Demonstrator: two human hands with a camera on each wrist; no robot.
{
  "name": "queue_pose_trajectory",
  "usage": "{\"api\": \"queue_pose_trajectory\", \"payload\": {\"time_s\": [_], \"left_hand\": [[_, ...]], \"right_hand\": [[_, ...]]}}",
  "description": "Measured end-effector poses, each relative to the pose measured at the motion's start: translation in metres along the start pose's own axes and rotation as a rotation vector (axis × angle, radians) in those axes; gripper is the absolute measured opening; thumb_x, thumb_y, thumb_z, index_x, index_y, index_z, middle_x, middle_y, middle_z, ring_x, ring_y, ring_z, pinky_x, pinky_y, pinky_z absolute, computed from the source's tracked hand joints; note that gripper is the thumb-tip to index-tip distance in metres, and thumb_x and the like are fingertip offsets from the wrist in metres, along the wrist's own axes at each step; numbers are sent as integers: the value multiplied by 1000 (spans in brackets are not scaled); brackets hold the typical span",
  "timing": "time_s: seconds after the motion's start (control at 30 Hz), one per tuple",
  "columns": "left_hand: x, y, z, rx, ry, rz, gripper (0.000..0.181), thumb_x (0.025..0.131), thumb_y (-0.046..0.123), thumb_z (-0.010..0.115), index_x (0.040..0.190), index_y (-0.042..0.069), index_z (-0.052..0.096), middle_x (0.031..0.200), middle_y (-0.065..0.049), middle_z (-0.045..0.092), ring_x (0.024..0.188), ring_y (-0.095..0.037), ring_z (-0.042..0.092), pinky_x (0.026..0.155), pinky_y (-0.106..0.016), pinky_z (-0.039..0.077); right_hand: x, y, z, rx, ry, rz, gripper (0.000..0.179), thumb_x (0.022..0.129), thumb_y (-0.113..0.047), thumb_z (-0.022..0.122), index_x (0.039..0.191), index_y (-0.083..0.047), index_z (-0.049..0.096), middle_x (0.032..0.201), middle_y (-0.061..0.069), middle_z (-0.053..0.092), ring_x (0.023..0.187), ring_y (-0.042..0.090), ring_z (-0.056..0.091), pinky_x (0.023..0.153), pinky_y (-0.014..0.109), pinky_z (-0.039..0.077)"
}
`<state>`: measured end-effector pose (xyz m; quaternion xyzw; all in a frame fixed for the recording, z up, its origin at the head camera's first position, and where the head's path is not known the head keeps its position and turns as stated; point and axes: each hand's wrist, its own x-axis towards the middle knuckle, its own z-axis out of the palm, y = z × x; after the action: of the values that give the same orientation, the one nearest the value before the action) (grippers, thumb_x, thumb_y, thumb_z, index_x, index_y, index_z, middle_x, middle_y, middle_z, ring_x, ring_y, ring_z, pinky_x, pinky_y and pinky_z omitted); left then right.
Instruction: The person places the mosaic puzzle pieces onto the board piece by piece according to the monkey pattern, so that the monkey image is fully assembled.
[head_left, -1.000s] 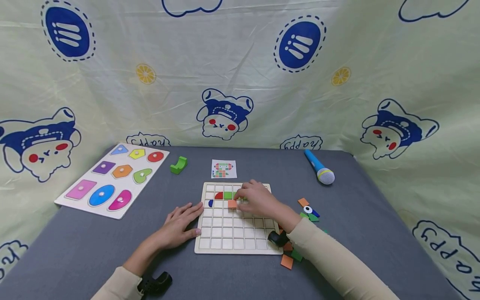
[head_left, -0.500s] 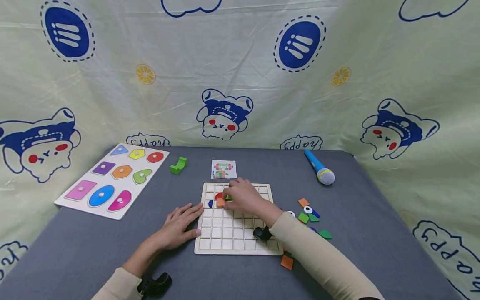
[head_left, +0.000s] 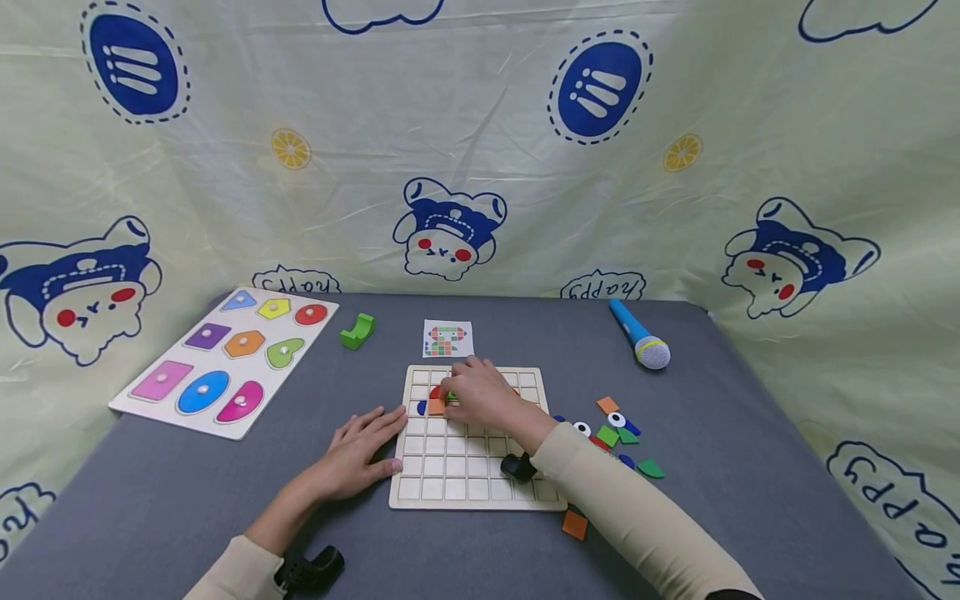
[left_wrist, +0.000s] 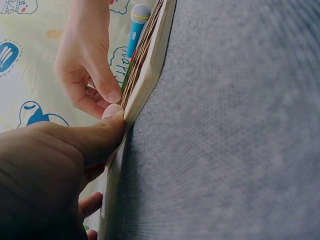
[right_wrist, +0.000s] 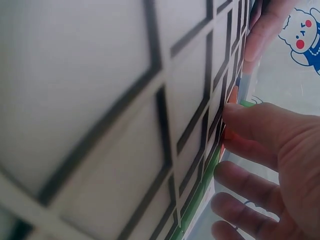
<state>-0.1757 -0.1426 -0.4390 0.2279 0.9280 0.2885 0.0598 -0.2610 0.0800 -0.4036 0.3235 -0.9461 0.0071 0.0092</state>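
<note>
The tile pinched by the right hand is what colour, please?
The tile is orange; the head view shows it best.

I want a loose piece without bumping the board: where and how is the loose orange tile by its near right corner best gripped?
Probably its left and right edges, pinched from above and the near side: the loose orange tile lies flat with no knob, while the board and right sleeve crowd its far side.

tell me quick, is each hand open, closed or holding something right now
Left hand: open, resting against the left edge of the grid board.
Right hand: closed, thumb and finger pinching an orange tile.
</note>
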Motion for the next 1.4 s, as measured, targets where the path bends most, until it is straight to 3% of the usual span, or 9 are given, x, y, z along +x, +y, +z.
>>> {"api": "queue_pose_trajectory", "payload": {"time_s": [0.23,0.5,0.87,1.1,1.4], "left_hand": [[0,1,0,-2,4,1,63,90,26,62,145,7,36,154,-9,33,143,-40,22,108,-67,10],[0,2,0,-11,-8,-5,64,91,27,61,146,8,35,155,-8,32,144,-39,20,109,-66,9],[-1,0,0,-3,6,21,64,91,25,61,146,7,35,154,-10,32,143,-40,21,109,-66,10],[0,0,0,-4,0,4,64,91,25,62,146,7,35,154,-9,32,143,-40,21,110,-65,9],[0,0,0,-1,-2,-6,64,91,26,62,146,8,35,154,-9,32,143,-39,21,110,-65,8]], "right_hand": [[0,1,0,-1,10,4,17,85,-32,68,100,-26,73,97,-4,63,94,19,52,82,36,42],[-14,13,-7,118,35,25,23,82,-33,72,103,-22,72,97,-3,62,94,17,49,83,37,39],[-65,54,-17,173,141,113,25,81,-30,75,102,-17,73,97,1,61,92,18,47,83,40,39],[-102,85,-15,154,185,107,26,80,-29,75,102,-15,72,95,2,62,88,18,47,78,39,39],[-133,111,-4,153,109,207,26,81,-31,74,103,-18,71,98,0,61,90,17,46,77,38,37]]}}
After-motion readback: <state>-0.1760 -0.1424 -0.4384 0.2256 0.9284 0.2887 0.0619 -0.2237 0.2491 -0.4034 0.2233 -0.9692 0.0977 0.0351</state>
